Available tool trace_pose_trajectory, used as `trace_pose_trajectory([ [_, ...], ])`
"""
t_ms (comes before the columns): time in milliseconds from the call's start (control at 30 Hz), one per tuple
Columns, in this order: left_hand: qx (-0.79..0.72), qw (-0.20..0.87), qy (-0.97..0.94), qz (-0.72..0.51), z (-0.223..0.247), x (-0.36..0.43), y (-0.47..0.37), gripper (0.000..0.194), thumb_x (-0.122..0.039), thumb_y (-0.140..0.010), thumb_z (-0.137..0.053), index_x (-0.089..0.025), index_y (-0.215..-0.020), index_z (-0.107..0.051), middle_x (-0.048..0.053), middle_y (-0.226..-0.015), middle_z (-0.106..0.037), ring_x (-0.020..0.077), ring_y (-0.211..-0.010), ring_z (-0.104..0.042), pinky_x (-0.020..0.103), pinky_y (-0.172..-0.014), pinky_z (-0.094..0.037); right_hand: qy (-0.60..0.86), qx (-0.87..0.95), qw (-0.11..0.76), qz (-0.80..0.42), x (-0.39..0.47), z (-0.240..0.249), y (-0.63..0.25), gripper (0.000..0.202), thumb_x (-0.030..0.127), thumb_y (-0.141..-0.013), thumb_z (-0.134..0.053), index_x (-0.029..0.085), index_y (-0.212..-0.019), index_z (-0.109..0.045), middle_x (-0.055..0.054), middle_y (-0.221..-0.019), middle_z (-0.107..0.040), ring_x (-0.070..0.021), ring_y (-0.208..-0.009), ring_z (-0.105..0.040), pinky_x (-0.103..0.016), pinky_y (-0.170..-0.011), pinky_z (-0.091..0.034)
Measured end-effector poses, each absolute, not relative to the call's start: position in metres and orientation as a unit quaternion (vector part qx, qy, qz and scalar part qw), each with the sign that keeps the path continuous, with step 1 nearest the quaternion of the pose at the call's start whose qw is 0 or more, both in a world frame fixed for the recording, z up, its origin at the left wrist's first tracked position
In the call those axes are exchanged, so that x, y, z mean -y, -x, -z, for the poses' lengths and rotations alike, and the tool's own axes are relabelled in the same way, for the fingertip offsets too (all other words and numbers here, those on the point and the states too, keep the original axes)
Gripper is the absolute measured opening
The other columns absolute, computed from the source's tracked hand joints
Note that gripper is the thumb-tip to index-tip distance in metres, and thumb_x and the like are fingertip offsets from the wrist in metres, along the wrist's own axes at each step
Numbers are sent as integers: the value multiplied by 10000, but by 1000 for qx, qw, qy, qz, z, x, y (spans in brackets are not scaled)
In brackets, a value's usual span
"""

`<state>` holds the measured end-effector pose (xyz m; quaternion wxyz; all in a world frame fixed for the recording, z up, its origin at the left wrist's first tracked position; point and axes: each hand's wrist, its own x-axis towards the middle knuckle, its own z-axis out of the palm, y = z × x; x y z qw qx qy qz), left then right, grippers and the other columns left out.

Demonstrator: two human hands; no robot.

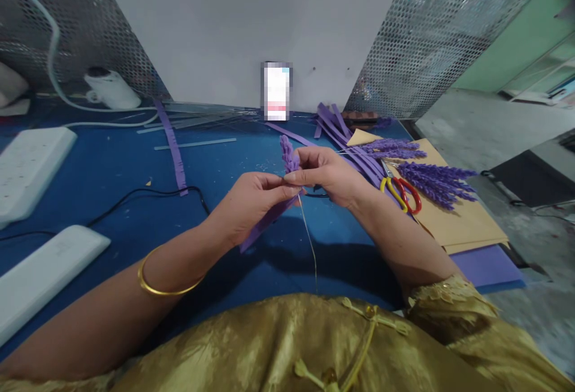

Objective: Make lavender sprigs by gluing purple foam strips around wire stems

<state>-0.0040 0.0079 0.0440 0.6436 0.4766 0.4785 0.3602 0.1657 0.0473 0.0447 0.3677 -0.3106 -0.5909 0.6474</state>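
Between my hands, over the middle of the table, stands a purple paper flower spike [287,151] with its tip pointing up and away. My right hand [321,173] pinches its lower part between thumb and fingers. My left hand [260,197] is closed on a purple paper strip [265,224], its loose end hanging below my palm. The fingertips of both hands meet at the base of the spike. A thin wire stem [309,233] runs down from there toward my body. The fingers hide the spot where strip and wire join.
Finished purple flower spikes [438,182] lie on brown paper [467,224] at right, beside red-and-yellow scissors [401,194]. Cut purple strips [345,137] are behind my right hand. A phone [277,91] leans against the back panel. Power strips [36,164], a cable [135,194] and a glue gun [112,89] occupy the left.
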Motion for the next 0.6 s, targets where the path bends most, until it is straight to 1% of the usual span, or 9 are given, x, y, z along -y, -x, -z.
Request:
trace_pose_trajectory([
  [100, -473, 644, -469, -376, -44, -10, 5, 207, -356, -644, -863, -184, -744, -804, 46, -698, -731, 131, -583, -584, 253, -566, -438, 307, 592, 376, -644, -49, -43, -166, 279, 293, -729, -824, 168, -692, -577, 47, -590, -564, -80, -532, -498, -206, -501, -379],
  [200, -456, 669, -437, -393, -45, -12, 7, 276, -398, -609, -894, -178, -740, -792, 49, -704, -731, 135, -601, -603, 245, -562, -445, 269, 577, 376, -673, -53, -43, -168, 234, 314, -746, -810, 159, -803, -645, 31, -676, -603, -84, -574, -527, -214, -544, -428],
  [300, -448, 689, -412, -394, -48, -14, 9, 282, -390, -608, -902, -175, -751, -790, 53, -720, -739, 131, -635, -624, 228, -575, -446, 227, 553, 372, -710, -57, -42, -169, 300, 330, -725, -824, 162, -935, -690, -2, -800, -669, -93, -620, -568, -221, -581, -478],
  [367, -444, 695, -401, -399, -50, -14, 9, 267, -378, -614, -901, -173, -744, -789, 51, -720, -740, 124, -640, -624, 218, -575, -438, 210, 542, 378, -720, -58, -41, -169, 332, 334, -720, -834, 170, -978, -705, -20, -872, -700, -91, -641, -580, -218, -601, -501],
  [467, -436, 706, -390, -399, -51, -12, 8, 263, -349, -599, -912, -174, -755, -793, 48, -725, -744, 125, -656, -631, 219, -591, -439, 200, 529, 384, -730, -59, -37, -168, 318, 327, -716, -844, 178, -961, -709, -19, -882, -719, -73, -598, -558, -201, -572, -500],
  [600, -429, 710, -397, -393, -52, -10, 7, 255, -344, -608, -908, -173, -757, -793, 41, -713, -740, 125, -662, -629, 229, -628, -445, 215, 518, 395, -728, -59, -34, -168, 267, 274, -693, -864, 167, -852, -677, 9, -792, -697, -56, -572, -551, -167, -542, -478],
])
